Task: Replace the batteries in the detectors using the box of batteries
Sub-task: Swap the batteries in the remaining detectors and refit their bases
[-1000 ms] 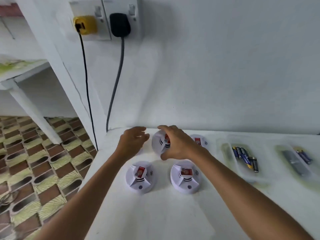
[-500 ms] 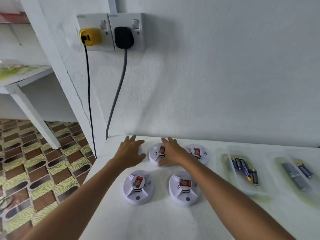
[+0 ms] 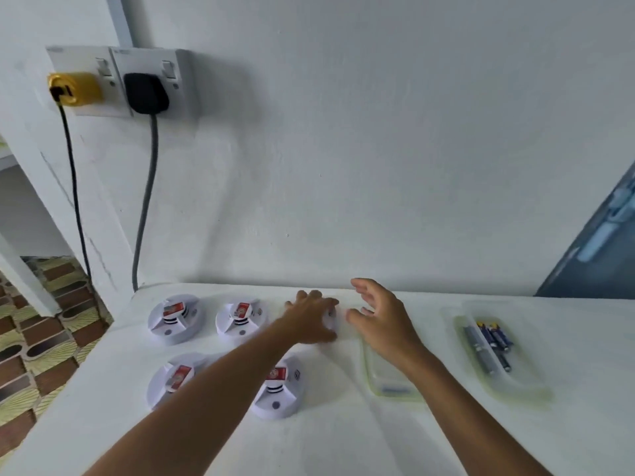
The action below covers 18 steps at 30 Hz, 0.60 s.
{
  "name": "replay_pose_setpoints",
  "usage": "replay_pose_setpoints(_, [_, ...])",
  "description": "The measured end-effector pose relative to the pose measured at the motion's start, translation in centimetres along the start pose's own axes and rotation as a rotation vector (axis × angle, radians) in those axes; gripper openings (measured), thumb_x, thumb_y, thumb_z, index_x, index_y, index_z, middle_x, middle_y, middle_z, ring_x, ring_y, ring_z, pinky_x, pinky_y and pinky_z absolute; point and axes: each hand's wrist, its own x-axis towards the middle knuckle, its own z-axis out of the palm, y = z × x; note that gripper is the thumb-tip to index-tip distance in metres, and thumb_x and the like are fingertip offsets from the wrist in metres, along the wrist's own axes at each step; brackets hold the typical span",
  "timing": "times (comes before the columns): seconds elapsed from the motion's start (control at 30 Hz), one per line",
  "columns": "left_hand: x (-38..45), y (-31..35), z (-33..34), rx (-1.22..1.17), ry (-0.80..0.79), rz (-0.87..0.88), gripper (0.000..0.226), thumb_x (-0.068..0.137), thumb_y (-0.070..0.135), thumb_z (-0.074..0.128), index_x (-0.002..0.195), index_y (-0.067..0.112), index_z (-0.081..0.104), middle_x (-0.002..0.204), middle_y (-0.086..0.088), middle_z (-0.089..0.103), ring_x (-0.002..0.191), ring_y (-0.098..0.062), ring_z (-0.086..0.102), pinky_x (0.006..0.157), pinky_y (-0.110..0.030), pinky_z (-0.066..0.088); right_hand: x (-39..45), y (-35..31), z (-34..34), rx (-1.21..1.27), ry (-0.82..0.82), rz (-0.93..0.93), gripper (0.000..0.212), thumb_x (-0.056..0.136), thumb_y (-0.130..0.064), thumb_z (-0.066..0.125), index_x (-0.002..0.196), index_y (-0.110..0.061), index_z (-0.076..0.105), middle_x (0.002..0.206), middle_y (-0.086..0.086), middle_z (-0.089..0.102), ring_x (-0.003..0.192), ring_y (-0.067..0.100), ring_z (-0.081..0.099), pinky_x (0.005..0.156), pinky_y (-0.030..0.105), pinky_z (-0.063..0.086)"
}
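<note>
Head view shows us a white counter (image 3: 343, 434) against a white wall, with five round white detectors on it. Our left hand (image 3: 311, 319) lies over the fifth detector (image 3: 331, 317) near 12 o'clock, fingers spread across its top and thumb at its near edge; most of that unit is hidden, and we cannot tell whether the hand grasps it or only rests on it. Our right hand (image 3: 379, 316) hovers just at 3 o'clock of it, fingers loose and apart, holding nothing. Two detectors (image 3: 173, 317) (image 3: 240, 316) sit at 10 o'clock, and two more (image 3: 171, 377) (image 3: 280, 389) nearer us, partly behind our left forearm. A clear tray (image 3: 388, 386) lies under our right wrist, its contents hidden. At 3 o'clock a second clear tray (image 3: 522, 379) holds batteries (image 3: 493, 341). Up at 10 o'clock, a yellow plug (image 3: 74, 87) and a black plug (image 3: 146, 92) sit in wall sockets.
</note>
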Motion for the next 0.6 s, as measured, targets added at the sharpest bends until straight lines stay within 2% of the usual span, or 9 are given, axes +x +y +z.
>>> replay_pose_setpoints(0.07, [-0.5, 0.3, -0.5, -0.266, 0.080, 0.011, 0.073, 0.075, 0.037, 0.077, 0.140, 0.029, 0.046, 0.138, -0.002, 0.049, 0.128, -0.026, 0.043, 0.102, -0.038, 0.038, -0.2, 0.5, -0.8, 0.030, 0.035, -0.010, 0.042, 0.086, -0.006, 0.060, 0.126, -0.016, 0.056, 0.127, -0.004, 0.058, 0.118, 0.012, 0.055, 0.089, 0.015, 0.044])
replay_pose_setpoints(0.13, [-1.9, 0.9, -2.1, -0.713, 0.102, -0.026, 0.065, 0.075, 0.033, 0.075, 0.135, 0.028, 0.051, 0.132, -0.007, 0.054, 0.113, -0.024, 0.053, 0.091, -0.031, 0.044, -0.1, 0.6, -0.8, 0.035, 0.079, -0.026, 0.035, 0.087, -0.005, 0.058, 0.120, -0.017, 0.059, 0.119, -0.003, 0.062, 0.104, 0.010, 0.061, 0.076, 0.006, 0.043])
replay_pose_setpoints(0.17, [-3.0, 1.4, -3.1, -0.962, 0.101, -0.033, 0.057, 0.073, 0.035, 0.071, 0.126, 0.030, 0.055, 0.127, -0.009, 0.056, 0.106, -0.025, 0.055, 0.086, -0.032, 0.046, 0.0, 0.4, -0.6, 0.048, 0.079, -0.030, 0.033, 0.087, -0.005, 0.058, 0.117, -0.018, 0.060, 0.116, -0.003, 0.063, 0.097, 0.007, 0.062, 0.072, 0.006, 0.043])
replay_pose_setpoints(0.23, [-5.0, 1.9, -4.6, -1.408, 0.076, -0.021, 0.045, 0.066, 0.040, 0.064, 0.109, 0.027, 0.059, 0.115, -0.010, 0.059, 0.101, -0.031, 0.057, 0.086, -0.040, 0.046, -0.1, -0.1, 0.5, 0.088, 0.013, -0.025, 0.029, 0.085, -0.009, 0.063, 0.111, -0.023, 0.060, 0.110, -0.008, 0.064, 0.090, 0.000, 0.061, 0.071, 0.010, 0.047])
replay_pose_setpoints(0.3, [-6.2, 1.9, -5.1, -1.702, 0.058, 0.013, 0.050, 0.066, 0.037, 0.062, 0.113, 0.021, 0.060, 0.111, -0.016, 0.064, 0.103, -0.037, 0.060, 0.091, -0.049, 0.046, -0.3, -0.6, 1.8, 0.121, -0.050, -0.041, 0.033, 0.080, -0.018, 0.073, 0.110, -0.025, 0.060, 0.107, -0.014, 0.065, 0.093, 0.001, 0.062, 0.076, 0.020, 0.051])
replay_pose_setpoints(0.37, [-7.5, 1.5, -5.7, -1.798, 0.112, 0.029, 0.048, 0.071, 0.029, 0.056, 0.118, 0.017, 0.058, 0.109, -0.018, 0.066, 0.103, -0.039, 0.061, 0.090, -0.049, 0.048, -0.3, -1.3, 3.1, 0.151, -0.076, -0.071, 0.046, 0.072, -0.023, 0.081, 0.113, -0.022, 0.060, 0.106, -0.012, 0.066, 0.094, 0.004, 0.062, 0.075, 0.020, 0.051])
replay_pose_setpoints(0.43, [-8.3, 1.8, -6.1, -1.826, 0.133, 0.038, 0.045, 0.074, 0.026, 0.050, 0.117, 0.015, 0.058, 0.104, -0.017, 0.067, 0.097, -0.035, 0.063, 0.083, -0.044, 0.052, 0.0, -1.7, 3.0, 0.156, -0.091, -0.065, 0.053, 0.066, -0.025, 0.086, 0.111, -0.022, 0.059, 0.102, -0.011, 0.065, 0.091, 0.006, 0.062, 0.068, 0.013, 0.047])
replay_pose_setpoints(0.53, [-9.9, 1.4, -6.5, -1.759, 0.181, 0.011, 0.050, 0.068, 0.027, 0.055, 0.117, 0.015, 0.059, 0.102, -0.014, 0.069, 0.092, -0.032, 0.066, 0.072, -0.038, 0.054, 0.2, -2.5, 3.1, 0.123, -0.208, -0.087, 0.052, 0.062, -0.025, 0.089, 0.103, -0.023, 0.056, 0.096, -0.010, 0.064, 0.086, 0.009, 0.060, 0.064, 0.012, 0.045])
replay_pose_setpoints(0.6, [-10.6, 1.1, -6.7, -1.679, 0.178, -0.012, 0.047, 0.064, 0.033, 0.059, 0.108, 0.017, 0.063, 0.101, -0.014, 0.066, 0.093, -0.032, 0.062, 0.071, -0.035, 0.051, 0.2, -2.7, 3.3, 0.088, -0.252, -0.140, 0.053, 0.058, -0.025, 0.090, 0.097, -0.024, 0.054, 0.096, -0.009, 0.062, 0.085, 0.012, 0.057, 0.066, 0.015, 0.044])
